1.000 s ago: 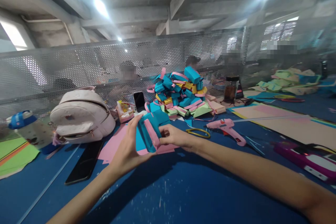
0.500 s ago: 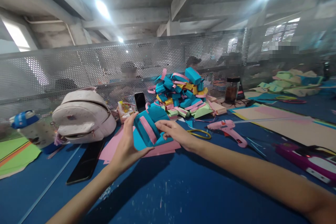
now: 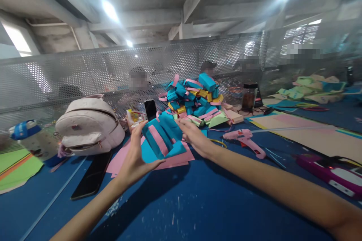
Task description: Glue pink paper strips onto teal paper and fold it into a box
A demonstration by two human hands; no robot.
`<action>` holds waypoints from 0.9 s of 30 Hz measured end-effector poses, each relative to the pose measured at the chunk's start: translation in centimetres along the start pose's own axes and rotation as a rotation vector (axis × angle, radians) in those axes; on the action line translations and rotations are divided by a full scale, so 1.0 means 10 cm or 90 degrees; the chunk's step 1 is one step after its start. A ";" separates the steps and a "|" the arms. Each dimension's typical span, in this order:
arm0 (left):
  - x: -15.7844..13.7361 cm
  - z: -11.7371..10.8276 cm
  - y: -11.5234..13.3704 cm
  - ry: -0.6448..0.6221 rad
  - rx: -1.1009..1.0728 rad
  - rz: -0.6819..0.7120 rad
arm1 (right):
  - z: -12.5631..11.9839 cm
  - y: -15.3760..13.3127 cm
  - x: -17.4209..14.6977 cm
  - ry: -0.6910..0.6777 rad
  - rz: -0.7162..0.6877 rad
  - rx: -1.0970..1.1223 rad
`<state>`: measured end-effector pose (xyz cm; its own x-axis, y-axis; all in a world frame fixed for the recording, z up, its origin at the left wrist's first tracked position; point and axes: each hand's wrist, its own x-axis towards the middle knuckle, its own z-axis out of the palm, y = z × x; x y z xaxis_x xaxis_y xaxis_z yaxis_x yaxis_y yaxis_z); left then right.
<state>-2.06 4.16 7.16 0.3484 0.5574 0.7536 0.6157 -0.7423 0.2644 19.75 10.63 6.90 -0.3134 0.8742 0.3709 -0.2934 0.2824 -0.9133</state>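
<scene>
A folded blue paper piece (image 3: pixel 151 139) with a pink strip (image 3: pixel 158 141) across it is held up above the table. My left hand (image 3: pixel 134 158) grips its left side, thumb below and fingers behind the upper edge. At its right, my right hand (image 3: pixel 195 137) pinches a raised blue flap, with the fingertips partly hidden. Under the piece lie pink paper sheets (image 3: pixel 121 160). Just right of my right hand is a pair of yellow-handled scissors (image 3: pixel 219 143), mostly covered, and a pink glue gun (image 3: pixel 246 139) lies farther right.
Behind is a heap of blue, yellow and pink paper pieces (image 3: pixel 195 99). A white backpack (image 3: pixel 87 128), a bottle (image 3: pixel 36 143) and a black phone (image 3: pixel 92 177) are at left. At right are large paper sheets (image 3: pixel 299 128) and a purple device (image 3: pixel 328 173). A perforated metal screen (image 3: pixel 169 58) stands behind.
My right hand has moved slightly right and up, from the middle of the blue paper to its right flap, which now stands more open. My left hand keeps its hold.
</scene>
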 end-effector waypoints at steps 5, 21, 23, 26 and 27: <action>-0.03 0.02 0.01 -0.019 -0.008 0.038 | 0.10 0.04 -0.09 -0.100 -0.030 -0.060; -0.01 -0.01 0.14 -0.087 0.074 0.068 | 0.10 0.07 -0.10 -0.122 -0.017 -0.066; -0.02 0.00 0.13 -0.095 0.078 0.061 | 0.10 0.10 -0.09 -0.132 -0.045 -0.072; -0.04 0.03 0.11 -0.099 0.090 0.059 | 0.11 0.15 -0.10 -0.139 -0.087 -0.076; -0.04 0.03 0.11 -0.100 0.094 0.057 | 0.12 0.16 -0.11 -0.137 -0.095 -0.081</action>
<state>-1.31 3.25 6.94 0.5055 0.5513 0.6637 0.6700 -0.7355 0.1006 18.55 9.67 5.26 -0.4642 0.7193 0.5169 -0.2389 0.4602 -0.8551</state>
